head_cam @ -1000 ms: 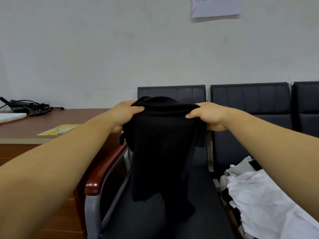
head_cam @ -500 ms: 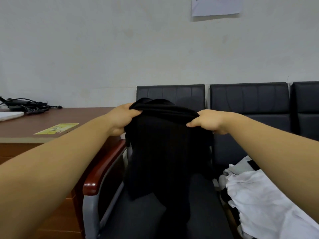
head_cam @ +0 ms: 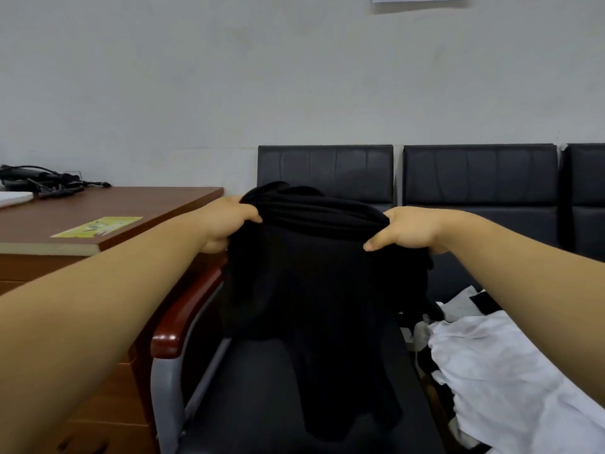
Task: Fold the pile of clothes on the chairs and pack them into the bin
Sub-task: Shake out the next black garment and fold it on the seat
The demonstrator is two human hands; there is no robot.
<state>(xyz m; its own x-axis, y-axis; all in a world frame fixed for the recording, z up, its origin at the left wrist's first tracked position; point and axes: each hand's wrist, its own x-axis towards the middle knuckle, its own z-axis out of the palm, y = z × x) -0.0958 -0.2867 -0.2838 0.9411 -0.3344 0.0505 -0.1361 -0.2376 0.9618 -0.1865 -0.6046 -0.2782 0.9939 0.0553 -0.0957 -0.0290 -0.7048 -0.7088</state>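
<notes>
At the lower right of the frame a crumpled pile of white and black clothes [head_cam: 491, 371] lies on the neighbouring seat; no bin is in view. At lower centre a dark padded chair seat [head_cam: 262, 404] lies beneath the limp black fabric garment [head_cam: 314, 283], which hangs lengthwise downward. Its bunched top edge runs left to right at mid-frame, pinched by the left hand [head_cam: 229, 221] and right hand [head_cam: 406, 229], roughly level.
</notes>
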